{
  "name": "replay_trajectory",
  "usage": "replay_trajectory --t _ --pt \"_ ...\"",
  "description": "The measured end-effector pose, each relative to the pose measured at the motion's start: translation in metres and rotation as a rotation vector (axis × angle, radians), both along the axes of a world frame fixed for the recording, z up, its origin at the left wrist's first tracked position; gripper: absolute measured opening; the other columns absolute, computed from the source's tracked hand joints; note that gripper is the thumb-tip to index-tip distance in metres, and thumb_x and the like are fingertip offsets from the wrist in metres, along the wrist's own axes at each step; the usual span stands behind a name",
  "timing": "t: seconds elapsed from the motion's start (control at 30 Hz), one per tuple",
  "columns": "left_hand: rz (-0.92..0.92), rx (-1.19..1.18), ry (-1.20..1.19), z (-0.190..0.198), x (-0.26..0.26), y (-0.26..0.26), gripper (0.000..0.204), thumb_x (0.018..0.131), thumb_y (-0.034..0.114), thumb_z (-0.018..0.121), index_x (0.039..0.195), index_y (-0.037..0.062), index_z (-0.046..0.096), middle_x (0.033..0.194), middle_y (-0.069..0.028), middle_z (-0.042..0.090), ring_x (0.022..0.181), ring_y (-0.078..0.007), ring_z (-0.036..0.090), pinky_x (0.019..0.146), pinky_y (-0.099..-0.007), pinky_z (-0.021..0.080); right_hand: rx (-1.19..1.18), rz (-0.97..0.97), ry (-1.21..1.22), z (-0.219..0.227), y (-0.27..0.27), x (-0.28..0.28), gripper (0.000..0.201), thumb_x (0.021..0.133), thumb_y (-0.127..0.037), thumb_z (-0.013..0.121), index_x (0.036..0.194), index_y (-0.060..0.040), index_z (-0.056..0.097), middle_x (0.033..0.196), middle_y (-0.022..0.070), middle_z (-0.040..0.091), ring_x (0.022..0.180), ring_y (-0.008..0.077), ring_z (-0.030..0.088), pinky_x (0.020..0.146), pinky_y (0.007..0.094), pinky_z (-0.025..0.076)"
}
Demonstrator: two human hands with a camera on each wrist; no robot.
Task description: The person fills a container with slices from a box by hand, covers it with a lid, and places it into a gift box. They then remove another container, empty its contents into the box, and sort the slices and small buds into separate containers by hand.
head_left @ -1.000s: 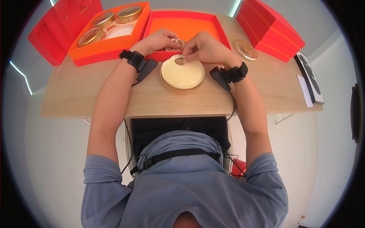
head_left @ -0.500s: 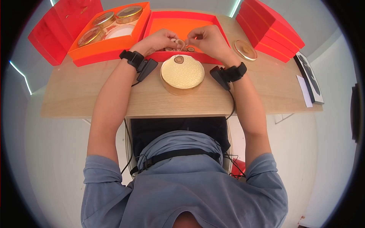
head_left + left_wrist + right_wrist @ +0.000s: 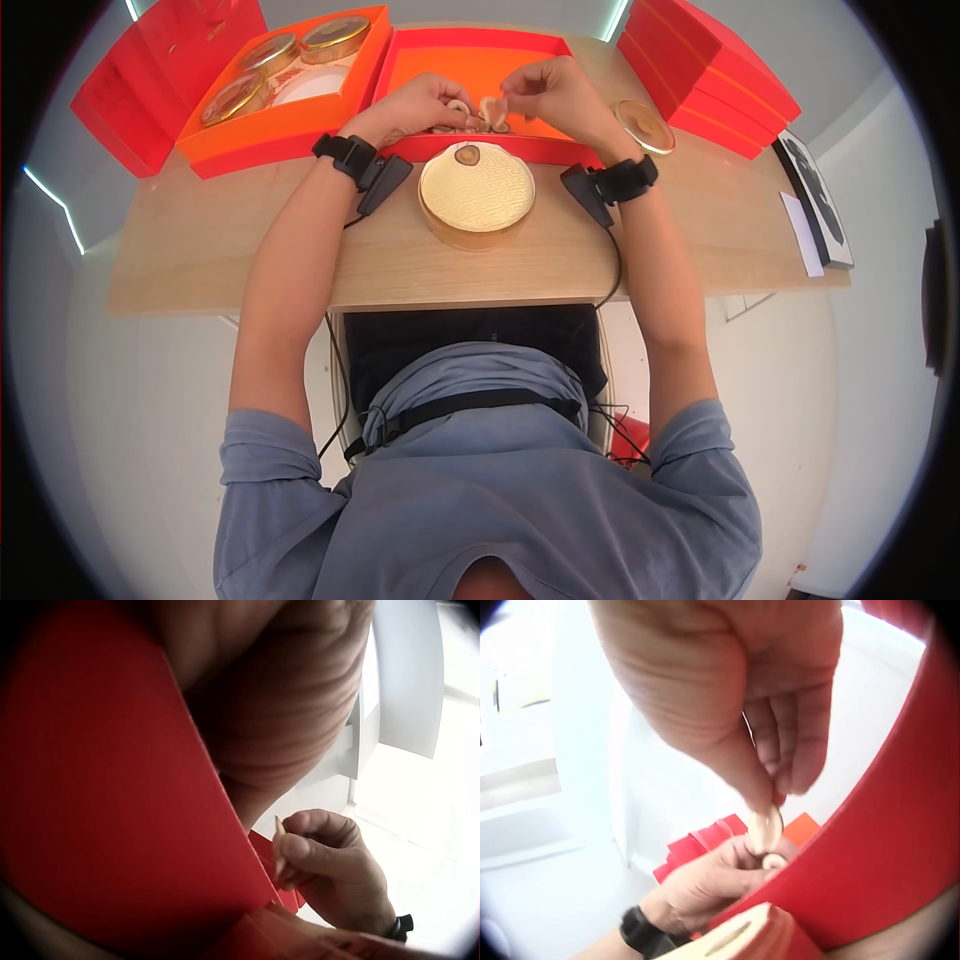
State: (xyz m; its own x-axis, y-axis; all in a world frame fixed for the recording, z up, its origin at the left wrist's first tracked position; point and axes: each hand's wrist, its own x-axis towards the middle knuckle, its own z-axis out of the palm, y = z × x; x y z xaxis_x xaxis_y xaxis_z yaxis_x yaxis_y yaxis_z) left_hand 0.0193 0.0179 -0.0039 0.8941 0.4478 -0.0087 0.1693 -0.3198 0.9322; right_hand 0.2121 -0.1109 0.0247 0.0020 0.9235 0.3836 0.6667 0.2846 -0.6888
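My right hand (image 3: 562, 98) pinches a thin pale round slice (image 3: 766, 831) between thumb and fingertips, above the shallow red box (image 3: 560, 152) with an orange inside. Facing it, my left hand (image 3: 418, 103) holds several similar slices (image 3: 460, 108) in curled fingers, low over the near wall of that box. A few more slices lie by its fingertips. Nearer the body stands a round container (image 3: 478, 235) with a gold embossed top (image 3: 480, 195). One brown-rimmed slice (image 3: 467, 155) lies flat near the far edge of this gold top.
On the left an orange box (image 3: 290, 140) holds several round gold-rimmed tins (image 3: 335, 38) and a white round recess. A round clear lid (image 3: 645, 127) with a gold rim lies at right. Stacked red boxes (image 3: 710, 80) and a framed picture (image 3: 818, 200) stand beyond it.
My right hand has left the gold top, where a slice now lies, and moved up to the left hand. It now lifts another slice away from there. The left hand stays put.
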Motion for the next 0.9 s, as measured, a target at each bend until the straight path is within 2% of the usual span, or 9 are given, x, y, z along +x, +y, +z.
replay_trajectory --t 0.07,0.27,0.47,0.57,0.67,0.77,0.87,0.9 --pt "0.003 -0.002 -0.002 -0.002 0.001 0.002 0.013 0.087 0.009 0.07 0.098 0.0012 0.068 0.087 -0.0031 0.069 0.076 -0.0054 0.063 0.065 -0.0182 0.048 -0.268 0.188 0.024 0.017 -0.012 -0.004 0.014 0.08 -0.009 0.075 0.087 0.003 0.072 0.075 0.005 0.069 0.067 0.009 0.063 0.062 0.0245 0.051" --pt "0.002 0.013 -0.012 -0.003 0.002 0.002 0.012 0.087 0.007 0.069 0.097 0.0009 0.068 0.087 -0.0028 0.069 0.076 -0.005 0.063 0.065 -0.0176 0.049 -0.334 0.231 -0.094 0.012 -0.015 -0.014 0.012 0.079 -0.008 0.075 0.084 0.0023 0.071 0.07 0.0027 0.067 0.061 0.007 0.058 0.057 0.0224 0.046" --pt "0.023 0.005 0.008 0.0 0.001 -0.002 0.011 0.087 0.006 0.069 0.096 0.0014 0.068 0.087 -0.0026 0.069 0.075 -0.0048 0.062 0.064 -0.0171 0.048 -0.322 0.19 -0.11 0.015 -0.016 -0.018 0.012 0.08 -0.008 0.074 0.083 0.0031 0.071 0.069 0.003 0.066 0.062 0.0072 0.058 0.058 0.0217 0.046" --pt "0.03 0.022 0.01 0.003 0.0 -0.005 0.01 0.087 0.005 0.068 0.097 0.0016 0.068 0.087 -0.0027 0.069 0.075 -0.0051 0.062 0.064 -0.0171 0.049 -0.2 0.131 -0.093 0.009 -0.011 -0.014 0.011 0.077 -0.006 0.072 0.083 0.0032 0.071 0.068 0.0062 0.066 0.061 0.0114 0.061 0.057 0.025 0.05" --pt "0.023 0.015 -0.022 0.002 0.001 -0.004 0.01 0.088 0.006 0.067 0.097 0.002 0.068 0.087 -0.0034 0.069 0.075 -0.0063 0.063 0.066 -0.0183 0.049 -0.103 0.084 -0.058 0.003 -0.007 -0.013 0.012 0.083 -0.006 0.07 0.089 0.0038 0.07 0.071 0.0057 0.066 0.066 0.0091 0.061 0.063 0.0249 0.049" --pt "0.019 -0.017 -0.071 0.004 0.0 -0.005 0.011 0.089 0.008 0.067 0.098 0.0025 0.067 0.087 -0.0044 0.069 0.077 -0.008 0.064 0.069 -0.0204 0.05 -0.135 0.005 -0.115 0.002 -0.007 -0.019 0.014 0.083 -0.006 0.07 0.092 0.0047 0.07 0.075 0.0075 0.067 0.07 0.0099 0.063 0.065 0.0255 0.05" --pt "0.021 -0.028 -0.117 0.007 0.0 -0.008 0.012 0.09 0.011 0.067 0.099 0.0024 0.066 0.087 -0.0051 0.069 0.079 -0.0093 0.065 0.072 -0.0221 0.051 -0.006 0.049 -0.165 -0.013 0.006 -0.014 0.025 0.079 -0.012 0.076 0.094 0.0063 0.069 0.082 0.0161 0.07 0.072 0.0172 0.067 0.066 0.029 0.054" --pt "0.02 -0.026 -0.136 0.007 0.0 -0.009 0.013 0.09 0.011 0.067 0.099 0.0023 0.065 0.087 -0.0052 0.069 0.08 -0.0094 0.065 0.072 -0.0224 0.051 -0.024 0.051 -0.126 -0.018 0.009 -0.011 0.025 0.079 -0.012 0.076 0.095 0.0063 0.069 0.083 0.0159 0.07 0.074 0.017 0.067 0.067 0.0288 0.054"
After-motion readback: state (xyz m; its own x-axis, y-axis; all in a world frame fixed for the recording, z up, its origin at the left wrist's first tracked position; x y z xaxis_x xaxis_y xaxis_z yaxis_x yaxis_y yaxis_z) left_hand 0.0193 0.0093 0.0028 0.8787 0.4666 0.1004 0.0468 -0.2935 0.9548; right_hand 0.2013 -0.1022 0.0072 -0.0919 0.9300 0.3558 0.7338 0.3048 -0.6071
